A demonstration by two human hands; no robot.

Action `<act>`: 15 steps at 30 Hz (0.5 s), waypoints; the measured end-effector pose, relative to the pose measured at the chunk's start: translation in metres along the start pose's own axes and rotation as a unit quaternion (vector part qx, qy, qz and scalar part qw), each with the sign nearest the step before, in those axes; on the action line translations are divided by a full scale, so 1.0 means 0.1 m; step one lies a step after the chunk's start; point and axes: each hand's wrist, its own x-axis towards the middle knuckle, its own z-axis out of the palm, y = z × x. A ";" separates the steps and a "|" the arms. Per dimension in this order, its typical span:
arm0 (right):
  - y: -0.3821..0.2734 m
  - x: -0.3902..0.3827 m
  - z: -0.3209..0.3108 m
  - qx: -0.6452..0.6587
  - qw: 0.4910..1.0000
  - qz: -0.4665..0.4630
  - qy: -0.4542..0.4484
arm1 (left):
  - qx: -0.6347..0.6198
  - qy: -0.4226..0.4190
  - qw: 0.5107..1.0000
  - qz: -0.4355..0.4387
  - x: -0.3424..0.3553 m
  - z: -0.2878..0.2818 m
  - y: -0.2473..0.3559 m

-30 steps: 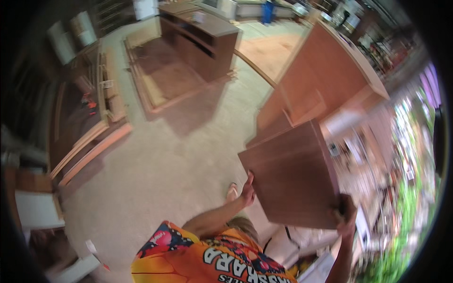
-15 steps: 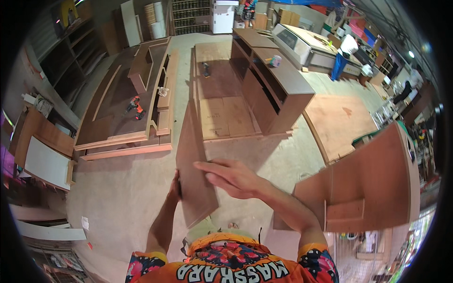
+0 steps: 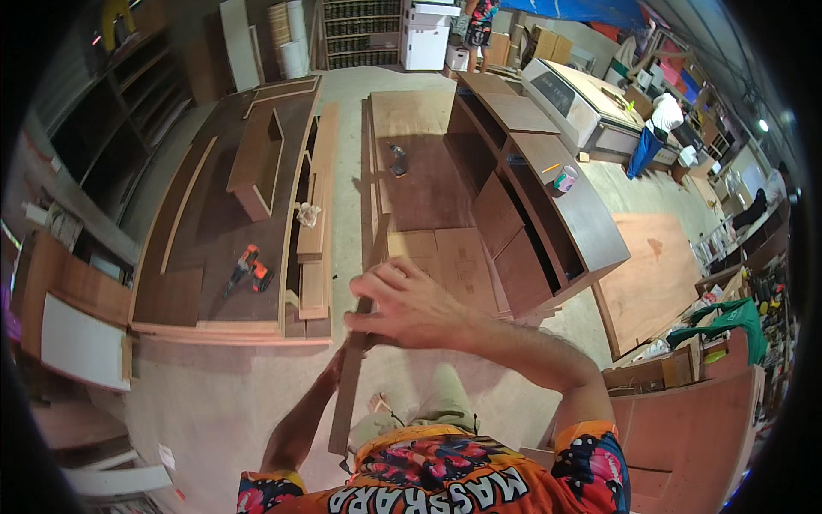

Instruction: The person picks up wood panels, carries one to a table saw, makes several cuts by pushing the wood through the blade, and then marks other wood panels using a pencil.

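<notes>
A long brown wooden panel stands almost edge-on in front of my body, its narrow edge toward me. My right hand is closed over that edge, thumb on the near side and fingers curled round the top. Lower down, my left hand holds the panel from its left side, most of its fingers hidden behind the board. Beyond the panel lies a brown cabinet frame with open compartments, and a cup-like container sits on its top.
On the left, a low wooden platform carries an orange-and-black cordless drill and a box-shaped wooden piece. A dark drill lies on the flat panel ahead. Plywood leans at right. A person works at the back right.
The panel has turned from its broad face to nearly edge-on. My right hand has gone from pointing fingers on its face to gripping its edge. The view has shifted forward.
</notes>
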 end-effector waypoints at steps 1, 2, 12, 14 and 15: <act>0.31 0.00 -0.01 -0.022 1.000 0.004 0.003 | 0.011 -0.016 1.000 -0.012 0.18 0.03 0.26; 0.61 -0.04 0.01 -0.028 0.999 0.017 -0.015 | 0.022 -0.028 0.999 -0.027 0.37 0.05 0.50; 3.38 -0.96 0.53 0.038 0.995 0.086 -0.031 | 0.158 -0.081 0.981 -0.081 2.84 -0.21 2.71; 4.05 -1.00 0.54 0.037 0.991 0.129 -0.019 | 0.301 -0.115 0.942 -0.088 3.05 -0.47 3.37; 4.36 -1.00 0.53 0.032 0.987 0.157 -0.021 | 0.302 -0.121 0.938 -0.116 3.05 -0.66 3.72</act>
